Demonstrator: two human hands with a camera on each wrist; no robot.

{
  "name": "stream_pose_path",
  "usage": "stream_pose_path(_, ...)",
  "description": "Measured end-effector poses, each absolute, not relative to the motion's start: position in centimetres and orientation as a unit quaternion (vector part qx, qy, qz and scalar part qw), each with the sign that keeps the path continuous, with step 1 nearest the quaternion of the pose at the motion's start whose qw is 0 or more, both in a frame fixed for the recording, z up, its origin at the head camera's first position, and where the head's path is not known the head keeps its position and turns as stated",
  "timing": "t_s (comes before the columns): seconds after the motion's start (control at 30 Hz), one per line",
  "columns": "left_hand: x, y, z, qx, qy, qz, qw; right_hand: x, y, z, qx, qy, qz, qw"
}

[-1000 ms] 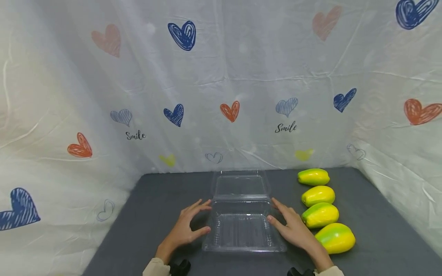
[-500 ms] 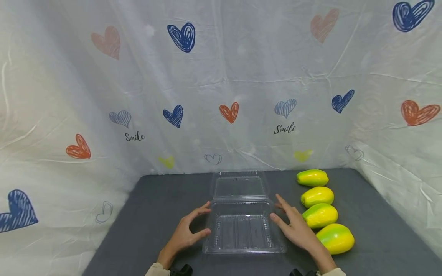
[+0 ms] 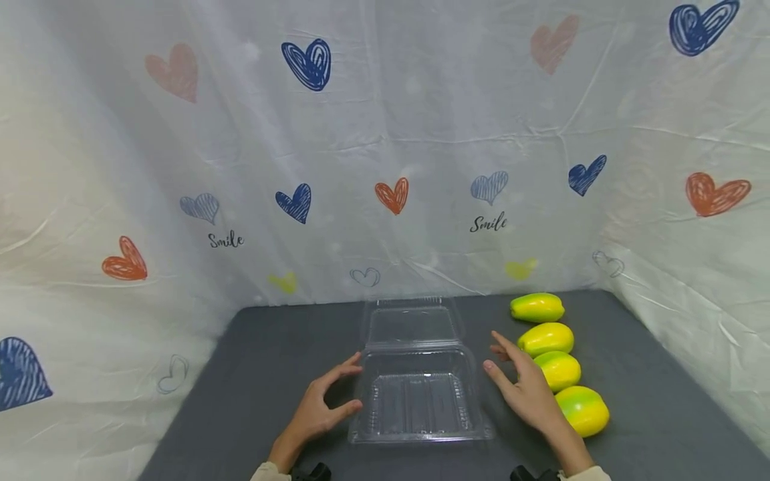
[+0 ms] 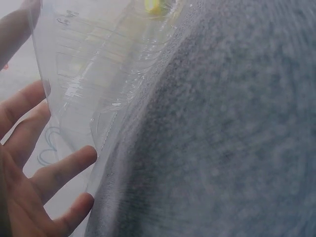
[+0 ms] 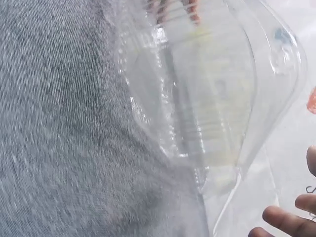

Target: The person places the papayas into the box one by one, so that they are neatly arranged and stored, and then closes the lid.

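Observation:
A clear plastic clamshell box lies on the grey table, its lid folded back toward the curtain. At the box's left side is my left hand, thumb and fingers spread, fingertips right by the rim. The left wrist view shows these fingers beside the clear wall. My right hand is apart from the box's right side, fingers loosely extended and holding nothing. It partly covers the row of yellow-green papayas behind it. In the right wrist view its fingers are off the box.
Several papayas line the table's right side from front to back, the farthest papaya near the back edge. A white curtain with printed hearts encloses the grey tabletop at the back and sides.
My right hand has moved right, away from the box's edge and toward the papayas. The left hand stays beside the box. The head view has shifted slightly.

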State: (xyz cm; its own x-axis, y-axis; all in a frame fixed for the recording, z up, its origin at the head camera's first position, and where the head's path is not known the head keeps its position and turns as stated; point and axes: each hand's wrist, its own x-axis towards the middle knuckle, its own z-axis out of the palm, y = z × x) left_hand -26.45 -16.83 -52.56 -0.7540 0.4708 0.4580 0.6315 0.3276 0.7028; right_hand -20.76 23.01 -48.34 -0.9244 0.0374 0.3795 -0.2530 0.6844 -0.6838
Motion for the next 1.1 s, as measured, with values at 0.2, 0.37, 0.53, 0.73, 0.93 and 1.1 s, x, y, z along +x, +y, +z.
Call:
stream_pose_path(0.2, -26.2, -16.9, -52.8, -0.339, -0.812, -0.468, 0.077, -20.5, 24.0, -48.0, 0.053, -0.899, 0.378, 0.213)
stream_pose_path(0.37, -26.3, -16.8, -52.8, -0.335, -0.813, -0.47, 0.07, -20.0, 25.3, -47.4, 0.046, -0.902, 0.358, 0.238)
stream_pose_path(0.53, -26.4, -16.8, -52.6, -0.334, -0.814, -0.47, 0.069, -19.4, 26.9, -46.9, 0.044, -0.901, 0.345, 0.259)
stream_pose_path(0.73, -26.4, -16.8, -52.6, -0.334, -0.815, -0.468, 0.067, -18.6, 29.1, -46.8, 0.05, -0.897, 0.333, 0.285)
stream_pose_path(0.93, -26.3, -16.9, -52.6, -0.338, -0.811, -0.473, 0.067, -17.6, 31.4, -46.7, 0.051, -0.906, 0.325, 0.265)
stream_pose_path(1.1, -26.4, -16.9, -52.5, -0.339, -0.809, -0.474, 0.073, -16.7, 33.3, -47.1, 0.036, -0.917, 0.33, 0.22)
